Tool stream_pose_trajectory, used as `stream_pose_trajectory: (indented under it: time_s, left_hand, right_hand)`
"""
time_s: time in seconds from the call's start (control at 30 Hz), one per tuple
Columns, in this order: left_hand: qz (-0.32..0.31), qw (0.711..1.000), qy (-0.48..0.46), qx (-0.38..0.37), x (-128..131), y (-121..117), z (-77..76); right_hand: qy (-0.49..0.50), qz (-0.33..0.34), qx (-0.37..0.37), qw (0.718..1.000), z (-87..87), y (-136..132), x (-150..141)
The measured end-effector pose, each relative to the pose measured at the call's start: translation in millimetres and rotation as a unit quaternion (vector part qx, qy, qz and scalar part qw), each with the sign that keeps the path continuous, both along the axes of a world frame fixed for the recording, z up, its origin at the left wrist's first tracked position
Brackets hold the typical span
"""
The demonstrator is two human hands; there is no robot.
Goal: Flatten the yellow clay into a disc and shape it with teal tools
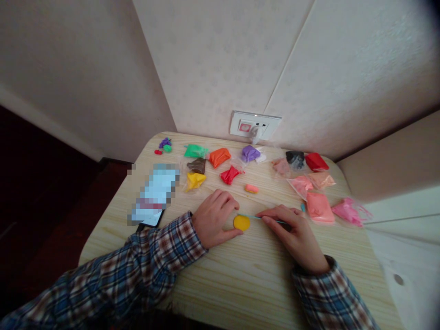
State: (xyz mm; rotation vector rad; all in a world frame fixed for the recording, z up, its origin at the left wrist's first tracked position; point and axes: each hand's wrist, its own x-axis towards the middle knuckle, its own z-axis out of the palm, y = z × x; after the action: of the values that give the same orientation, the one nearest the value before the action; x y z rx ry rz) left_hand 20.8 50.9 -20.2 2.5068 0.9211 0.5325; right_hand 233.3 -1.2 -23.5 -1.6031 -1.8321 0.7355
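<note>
A flat round yellow clay disc lies on the light wooden table, between my two hands. My left hand rests curled beside the disc, its thumb touching the disc's left edge. My right hand pinches a thin teal modelling tool whose tip reaches over the top of the disc. Both sleeves are plaid.
Small bags of coloured clay lie across the back of the table: green, orange, purple, red, yellow, pink. A small pink clay piece lies alone. A phone sits left. A wall socket is behind.
</note>
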Motion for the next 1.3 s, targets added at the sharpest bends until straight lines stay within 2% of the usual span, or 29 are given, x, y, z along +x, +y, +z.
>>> stream_pose_trajectory:
  time_s: [1.3]
  left_hand:
    - [-0.003, 1.000, 0.004, 0.004, -0.7, -0.2, -0.2]
  right_hand:
    - [-0.012, 0.009, -0.001, 1.000, 2.2, 0.9, -1.8]
